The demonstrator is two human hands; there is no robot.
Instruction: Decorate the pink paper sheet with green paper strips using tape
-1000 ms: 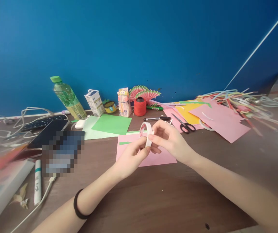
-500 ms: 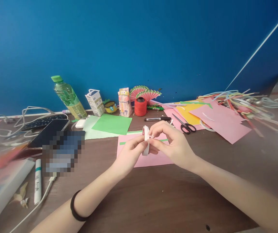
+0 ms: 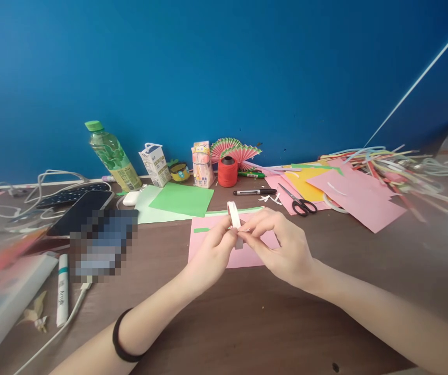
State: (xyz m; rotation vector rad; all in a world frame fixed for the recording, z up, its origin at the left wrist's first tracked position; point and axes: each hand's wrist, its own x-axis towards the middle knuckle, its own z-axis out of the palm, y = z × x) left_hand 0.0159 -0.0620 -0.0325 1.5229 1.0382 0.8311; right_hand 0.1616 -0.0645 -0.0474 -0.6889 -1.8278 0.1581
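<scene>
A narrow roll of white tape (image 3: 233, 212) stands on edge in my left hand (image 3: 211, 256), whose fingers and thumb are closed around its near side. Beside it, my right hand (image 3: 282, 245) pinches the tape's edge or loose end between thumb and forefinger; the fingertips hide the exact spot. Both hands meet above a pink sheet of paper (image 3: 247, 260) on the desk. That sheet carries a short green strip (image 3: 201, 230) on its left and a green and white edge at its far side.
Behind the sheet lie a black marker (image 3: 254, 192), white scraps (image 3: 270, 198) and black-handled scissors (image 3: 304, 207). Green paper (image 3: 182, 199), a red thread spool (image 3: 227, 173), a milk carton (image 3: 154, 165) and a bottle (image 3: 112, 159) stand or lie further back. Phones and cables are at left, paper strips at right.
My right hand has shifted slightly down and turned, and its fingers now pinch at the roll's right side. White scraps behind it have come into view. The left hand still holds the roll.
</scene>
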